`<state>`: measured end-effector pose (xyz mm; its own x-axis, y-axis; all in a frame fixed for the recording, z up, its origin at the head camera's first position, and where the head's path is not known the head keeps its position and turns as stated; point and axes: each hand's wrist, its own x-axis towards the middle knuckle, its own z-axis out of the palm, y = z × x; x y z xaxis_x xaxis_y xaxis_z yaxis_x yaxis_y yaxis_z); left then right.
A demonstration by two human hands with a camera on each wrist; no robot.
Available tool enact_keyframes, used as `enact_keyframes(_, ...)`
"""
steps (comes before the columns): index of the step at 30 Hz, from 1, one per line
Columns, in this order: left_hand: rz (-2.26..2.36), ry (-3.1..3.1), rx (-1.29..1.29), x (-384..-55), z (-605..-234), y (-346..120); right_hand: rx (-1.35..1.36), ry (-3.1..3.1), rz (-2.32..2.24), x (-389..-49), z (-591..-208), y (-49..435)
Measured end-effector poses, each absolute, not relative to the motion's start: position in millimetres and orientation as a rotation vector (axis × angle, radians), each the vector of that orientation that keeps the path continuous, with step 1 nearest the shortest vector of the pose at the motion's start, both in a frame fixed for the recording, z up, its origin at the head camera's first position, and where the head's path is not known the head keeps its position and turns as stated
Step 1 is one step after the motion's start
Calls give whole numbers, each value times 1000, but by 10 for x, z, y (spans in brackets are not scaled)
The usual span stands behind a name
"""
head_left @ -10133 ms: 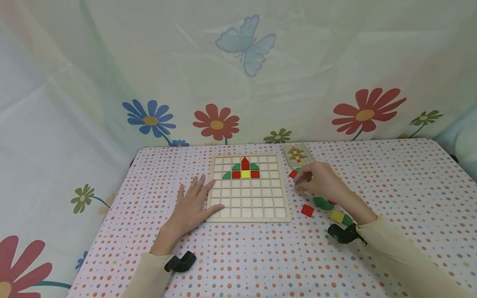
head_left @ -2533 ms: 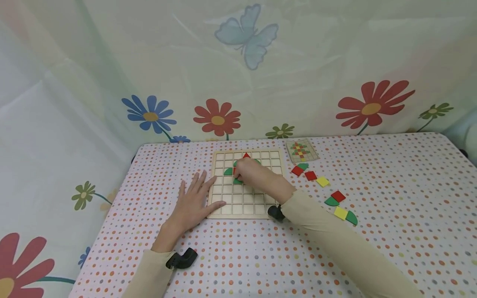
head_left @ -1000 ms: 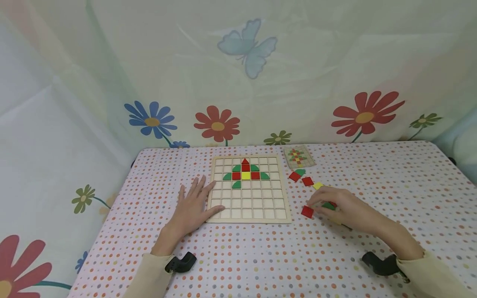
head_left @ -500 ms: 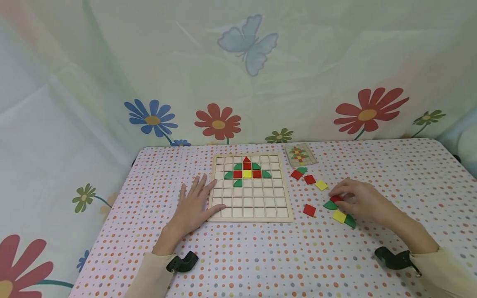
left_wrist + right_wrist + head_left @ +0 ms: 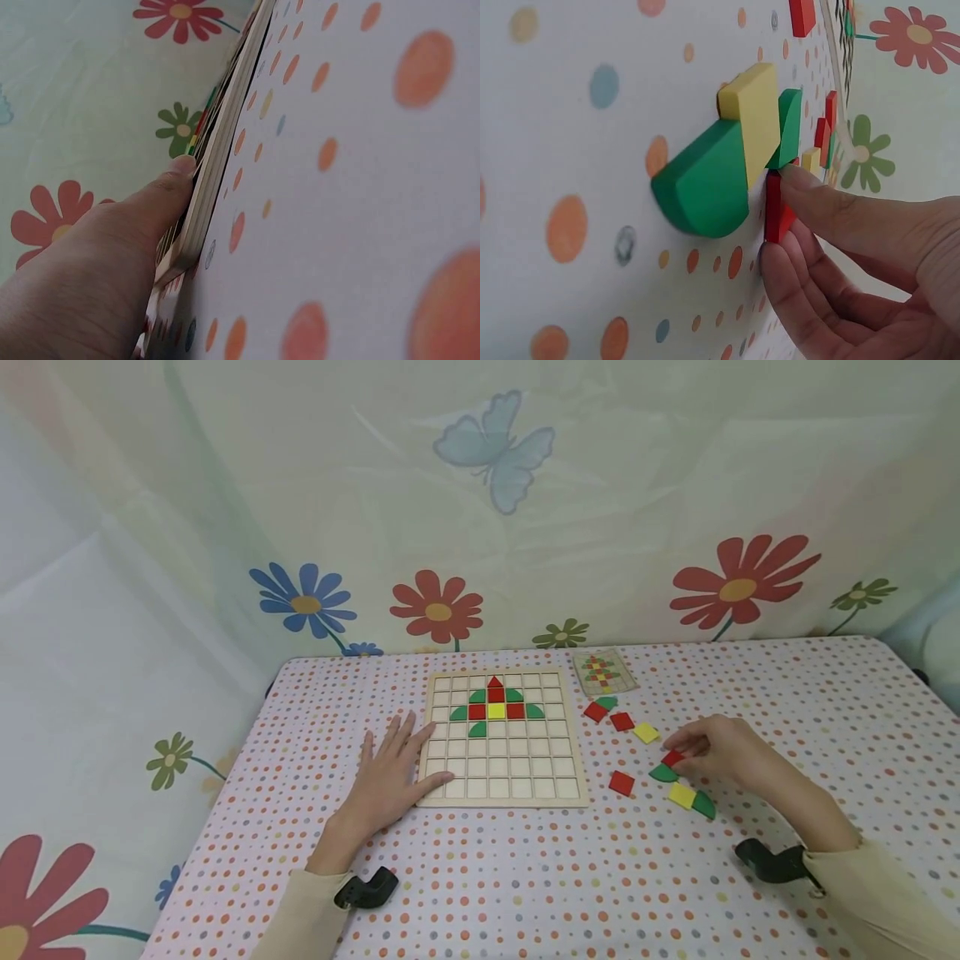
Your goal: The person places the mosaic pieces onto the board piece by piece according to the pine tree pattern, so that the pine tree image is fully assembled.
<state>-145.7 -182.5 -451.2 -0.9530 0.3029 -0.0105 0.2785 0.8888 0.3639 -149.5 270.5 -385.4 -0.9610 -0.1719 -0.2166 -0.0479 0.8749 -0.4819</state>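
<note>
My left hand [image 5: 386,781] lies with straight, spread fingers over the left edge of the wooden grid board [image 5: 510,789]; its thumb [image 5: 161,199] rests on the board in the left wrist view. Red, yellow and green tiles form a stepped shape in the board's upper cells, with a red triangle [image 5: 494,682] on top. Right of the board, my right hand [image 5: 727,752] pinches a red square tile [image 5: 775,206] between thumb and fingers. Touching or very near that tile is a green quarter-round tile [image 5: 663,773]. A yellow square tile [image 5: 682,795] and another green quarter-round tile [image 5: 705,184] lie closest to me.
A pattern card [image 5: 603,672] lies beyond the board's upper right corner. Below it are more loose tiles: a red and green pair [image 5: 597,712], a red square [image 5: 622,722] and a yellow square [image 5: 646,732]. One red square [image 5: 622,783] lies nearer the board.
Two green quarter-round tiles have joined the board's pattern since the earliest frame. My right hand has gone from board to loose tiles, moving right onto the red square. My left hand has stayed put.
</note>
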Motion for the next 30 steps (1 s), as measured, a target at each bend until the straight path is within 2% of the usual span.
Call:
enact_keyframes(19,556,2978,462,-1459,-4493,-1839,-70,2847,-812,-1413,-3915,2673)
enact_keyframes(30,534,2979,456,-1469,-4509,-1834,-260,2971,-824,-1328,-3983,2583)
